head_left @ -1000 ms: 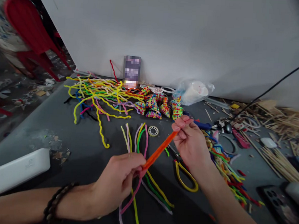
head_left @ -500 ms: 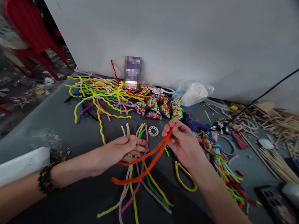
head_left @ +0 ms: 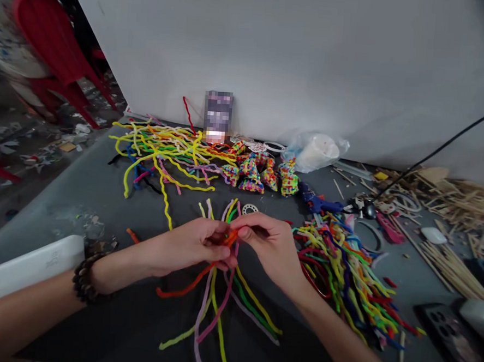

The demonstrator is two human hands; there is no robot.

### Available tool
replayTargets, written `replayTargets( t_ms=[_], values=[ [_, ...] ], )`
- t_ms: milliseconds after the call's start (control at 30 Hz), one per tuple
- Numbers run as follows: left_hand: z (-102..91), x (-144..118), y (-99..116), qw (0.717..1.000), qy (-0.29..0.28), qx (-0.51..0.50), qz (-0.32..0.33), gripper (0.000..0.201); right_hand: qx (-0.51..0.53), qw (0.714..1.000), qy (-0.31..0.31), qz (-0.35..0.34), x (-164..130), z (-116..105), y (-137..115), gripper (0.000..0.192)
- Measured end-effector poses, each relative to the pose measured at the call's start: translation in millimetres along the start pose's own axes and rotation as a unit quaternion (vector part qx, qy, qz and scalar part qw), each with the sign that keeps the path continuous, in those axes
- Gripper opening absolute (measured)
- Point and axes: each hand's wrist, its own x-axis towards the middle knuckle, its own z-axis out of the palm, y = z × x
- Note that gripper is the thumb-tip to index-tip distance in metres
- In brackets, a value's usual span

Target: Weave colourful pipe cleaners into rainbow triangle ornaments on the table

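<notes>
An orange pipe cleaner (head_left: 184, 292) is bent at the middle and pinched between my two hands. My left hand (head_left: 201, 244) grips it with the thumb on top and the fingers curled beneath. My right hand (head_left: 268, 245) pinches the bend between thumb and fingertips. One orange tail drops below my left hand, and another end pokes out above my left wrist. Under both hands, several yellow, green, pink and lilac pipe cleaners (head_left: 219, 327) fan out over the dark table (head_left: 94, 325). Fingers cover their middle crossing.
Yellow pipe cleaners (head_left: 162, 149) lie piled at the back left. Colourful beaded pieces (head_left: 290, 178), a blue glue gun (head_left: 320, 202) and a bagged white roll (head_left: 320, 150) stand behind. Mixed pipe cleaners (head_left: 351, 275), wooden sticks (head_left: 433, 264) and a phone (head_left: 441, 330) sit right.
My right hand has moved left and down to meet my left hand, bringing the orange pipe cleaner's bend with it. My left hand has closed on the orange pipe cleaner.
</notes>
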Motion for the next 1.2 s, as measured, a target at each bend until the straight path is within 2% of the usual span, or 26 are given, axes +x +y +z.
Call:
replayTargets(
  t_ms=[133, 267, 333, 433, 500, 567, 667, 767, 833, 967, 1067, 1200],
  values=[
    [0.8, 4, -8, 0.998, 0.049, -0.032, 0.006, 0.023, -0.065, 0.998, 0.020, 0.004, -3, 2, -2, 0.015],
    [4.3, 5, -11, 0.997, 0.048, -0.054, 0.006, 0.028, -0.099, 0.995, 0.017, 0.013, -3, -1, -7, 0.010],
    [4.3, 5, -11, 0.997, 0.062, -0.048, 0.015, 0.028, -0.120, 0.992, 0.019, 0.014, 1, -9, -12, 0.010],
    [1.3, 6, -8, 0.991, 0.122, -0.033, 0.047, 0.023, -0.146, 0.988, 0.046, 0.008, 9, -32, -18, 0.014],
    [-1.0, 6, -6, 0.984, 0.155, -0.045, 0.070, 0.021, -0.126, 0.989, 0.084, 0.002, 14, -52, -22, 0.018],
    [-2.1, 6, -5, 0.982, 0.160, -0.066, 0.073, 0.021, -0.079, 0.985, 0.152, -0.017, 19, -71, -27, 0.020],
    [-1.1, 4, -5, 0.986, 0.146, -0.058, 0.051, 0.022, -0.009, 0.967, 0.250, -0.058, 24, -93, -37, 0.022],
    [3.1, 2, -5, 0.993, 0.115, -0.030, 0.024, 0.022, -0.022, 0.944, 0.313, -0.106, 25, -103, -44, 0.018],
    [7.6, 0, -6, 0.996, 0.087, -0.033, 0.004, 0.022, -0.033, 0.942, 0.310, -0.120, 25, -100, -44, 0.015],
    [18.7, -4, -8, 0.997, 0.013, -0.052, -0.053, 0.018, -0.029, 0.971, 0.223, -0.081, 23, -80, -34, 0.017],
    [25.7, -6, -12, 0.994, -0.047, -0.043, -0.091, 0.015, -0.012, 0.982, 0.180, -0.048, 25, -59, -26, 0.017],
    [32.0, -10, -15, 0.992, -0.083, -0.043, -0.089, 0.030, 0.022, 0.985, 0.163, -0.057, 37, -36, -30, 0.014]
  ],
)
